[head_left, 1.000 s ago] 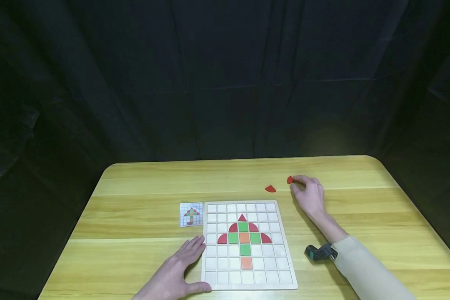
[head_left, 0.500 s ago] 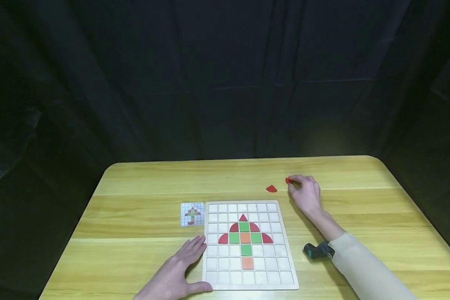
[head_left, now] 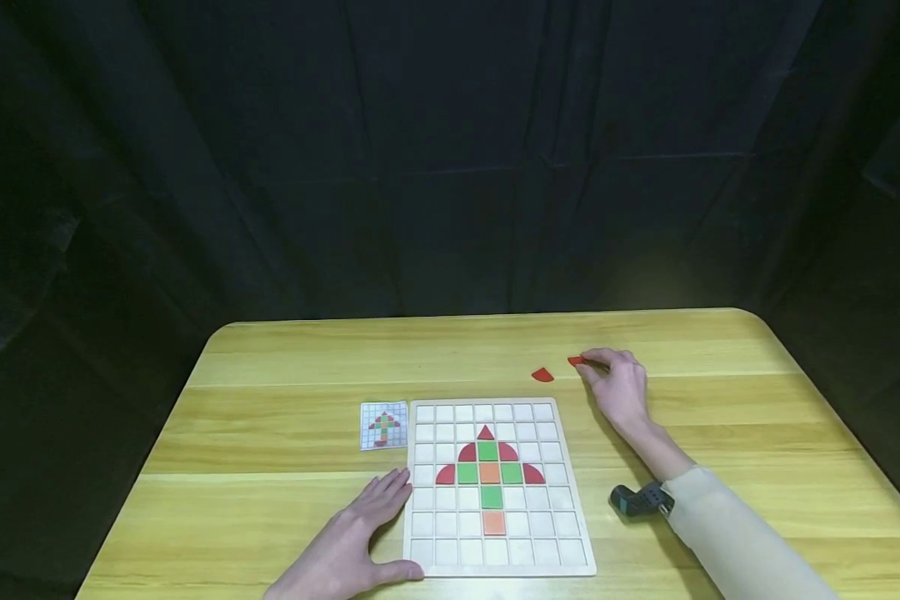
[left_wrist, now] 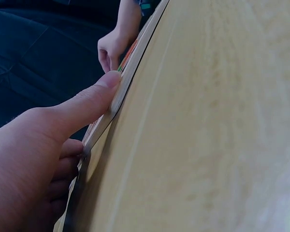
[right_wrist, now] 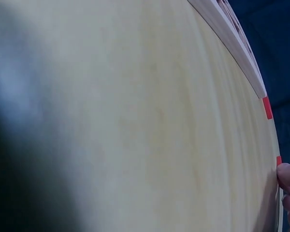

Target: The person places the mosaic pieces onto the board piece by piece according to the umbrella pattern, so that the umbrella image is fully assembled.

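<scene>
At the back right of the table, my right hand [head_left: 617, 390] pinches a red quarter-circle tile [head_left: 574, 361] between thumb and forefinger; the fingers cover part of it. A second red quarter-circle tile [head_left: 542, 375] lies just to its left. My left hand [head_left: 356, 533] rests against the left side of a white grid board [head_left: 521, 552], fingers extended and thumb at the near-left corner. In the left wrist view the thumb [left_wrist: 89, 101] lies along the board's edge. On the board, red, green and orange tiles [head_left: 489, 472] form an upright arrow-like figure topped by a red triangle [head_left: 485, 432].
A small printed card [head_left: 384, 426] showing a coloured grid figure lies left of the board's upper part. The wooden table [head_left: 255, 433] has rounded far corners, with a dark curtain [head_left: 450, 167] behind. A black device [head_left: 641, 501] is worn on the right wrist.
The red tile at the right hand's fingertips has turned and shifted slightly left. The left hand, board and card keep their places.
</scene>
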The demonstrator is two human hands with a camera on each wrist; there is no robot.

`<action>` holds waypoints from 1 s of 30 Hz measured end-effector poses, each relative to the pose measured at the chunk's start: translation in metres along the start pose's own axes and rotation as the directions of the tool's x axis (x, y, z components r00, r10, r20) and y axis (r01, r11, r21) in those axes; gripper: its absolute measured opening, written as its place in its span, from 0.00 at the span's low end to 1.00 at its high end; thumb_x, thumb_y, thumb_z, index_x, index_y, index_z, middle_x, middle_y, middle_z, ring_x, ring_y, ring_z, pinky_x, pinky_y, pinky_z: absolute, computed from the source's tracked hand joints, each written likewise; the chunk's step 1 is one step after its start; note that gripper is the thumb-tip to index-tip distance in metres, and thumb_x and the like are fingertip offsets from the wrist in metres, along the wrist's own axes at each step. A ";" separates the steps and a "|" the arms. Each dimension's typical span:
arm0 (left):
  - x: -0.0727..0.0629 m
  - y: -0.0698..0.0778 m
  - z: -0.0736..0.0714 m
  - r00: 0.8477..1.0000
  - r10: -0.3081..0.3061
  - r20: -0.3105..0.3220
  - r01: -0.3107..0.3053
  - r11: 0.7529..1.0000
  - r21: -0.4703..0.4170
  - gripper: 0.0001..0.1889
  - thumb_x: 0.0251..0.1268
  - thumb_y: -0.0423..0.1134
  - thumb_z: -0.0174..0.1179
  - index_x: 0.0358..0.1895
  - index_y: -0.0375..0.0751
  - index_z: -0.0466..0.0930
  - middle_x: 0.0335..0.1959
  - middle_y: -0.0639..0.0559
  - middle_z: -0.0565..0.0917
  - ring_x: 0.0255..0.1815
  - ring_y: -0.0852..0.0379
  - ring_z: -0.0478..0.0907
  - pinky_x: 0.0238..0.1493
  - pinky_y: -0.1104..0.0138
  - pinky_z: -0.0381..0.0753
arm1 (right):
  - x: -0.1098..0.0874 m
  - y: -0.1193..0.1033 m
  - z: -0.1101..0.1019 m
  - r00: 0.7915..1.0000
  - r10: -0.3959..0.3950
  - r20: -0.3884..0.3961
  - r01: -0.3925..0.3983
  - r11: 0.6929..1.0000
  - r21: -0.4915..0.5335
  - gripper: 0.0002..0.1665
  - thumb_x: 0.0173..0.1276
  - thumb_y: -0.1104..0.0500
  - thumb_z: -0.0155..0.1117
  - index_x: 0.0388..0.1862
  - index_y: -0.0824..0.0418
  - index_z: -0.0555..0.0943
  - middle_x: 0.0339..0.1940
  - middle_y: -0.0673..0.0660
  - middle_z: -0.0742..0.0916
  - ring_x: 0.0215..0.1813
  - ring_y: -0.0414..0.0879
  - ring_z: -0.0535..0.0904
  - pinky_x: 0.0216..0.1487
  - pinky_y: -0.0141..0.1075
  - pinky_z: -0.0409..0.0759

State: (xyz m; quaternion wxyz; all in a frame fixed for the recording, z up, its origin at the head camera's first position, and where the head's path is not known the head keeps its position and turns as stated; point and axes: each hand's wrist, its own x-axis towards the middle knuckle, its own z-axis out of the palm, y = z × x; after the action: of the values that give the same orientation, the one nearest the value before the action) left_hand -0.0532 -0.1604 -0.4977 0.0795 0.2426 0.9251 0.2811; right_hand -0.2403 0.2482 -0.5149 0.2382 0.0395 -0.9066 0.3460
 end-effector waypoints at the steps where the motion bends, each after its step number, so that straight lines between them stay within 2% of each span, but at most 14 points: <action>1: 0.000 0.000 0.000 1.000 0.000 0.000 0.000 1.000 0.001 0.53 0.53 0.73 0.63 0.76 0.40 0.63 0.80 0.52 0.57 0.80 0.45 0.55 0.75 0.47 0.62 | 0.001 0.000 0.000 1.000 -0.007 0.003 0.007 1.000 0.004 0.12 0.62 0.66 0.73 0.45 0.68 0.87 0.44 0.66 0.89 0.46 0.62 0.80 0.50 0.56 0.75; 10: 0.001 0.001 0.001 1.000 -0.001 0.002 0.001 1.000 0.002 0.53 0.53 0.73 0.62 0.76 0.40 0.63 0.80 0.52 0.58 0.80 0.44 0.55 0.74 0.47 0.62 | 0.001 -0.003 0.002 0.997 -0.022 0.068 0.020 0.999 0.032 0.15 0.60 0.60 0.76 0.46 0.64 0.88 0.45 0.63 0.90 0.49 0.59 0.80 0.50 0.52 0.74; 20: 0.000 0.001 0.003 1.000 0.017 -0.020 -0.016 1.000 0.018 0.53 0.52 0.73 0.62 0.75 0.39 0.64 0.80 0.51 0.59 0.79 0.44 0.56 0.74 0.47 0.63 | -0.002 -0.004 0.002 0.994 -0.087 0.065 0.084 0.996 0.040 0.13 0.59 0.62 0.77 0.42 0.64 0.88 0.41 0.62 0.91 0.47 0.58 0.82 0.49 0.51 0.76; 25: 0.001 0.000 0.002 1.000 0.014 -0.009 -0.014 1.000 0.005 0.53 0.54 0.73 0.62 0.75 0.39 0.64 0.80 0.51 0.58 0.79 0.43 0.56 0.73 0.46 0.64 | -0.017 -0.008 -0.005 0.992 -0.110 0.069 0.106 0.993 0.057 0.12 0.58 0.62 0.78 0.41 0.63 0.89 0.39 0.59 0.91 0.47 0.57 0.83 0.49 0.48 0.76; 30: 0.000 -0.001 0.000 1.000 -0.007 0.014 0.007 1.000 -0.020 0.52 0.54 0.73 0.62 0.76 0.41 0.63 0.81 0.53 0.57 0.80 0.44 0.54 0.74 0.45 0.62 | -0.048 -0.027 -0.013 0.982 -0.173 0.078 0.166 0.982 0.088 0.12 0.54 0.60 0.80 0.39 0.56 0.90 0.37 0.50 0.91 0.44 0.48 0.85 0.43 0.34 0.80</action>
State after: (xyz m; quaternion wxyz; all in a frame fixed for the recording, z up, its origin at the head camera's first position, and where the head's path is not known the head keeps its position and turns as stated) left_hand -0.0538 -0.1607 -0.4983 0.0892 0.2404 0.9225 0.2884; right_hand -0.1860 0.2318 -0.5121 0.2262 0.1408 -0.8946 0.3588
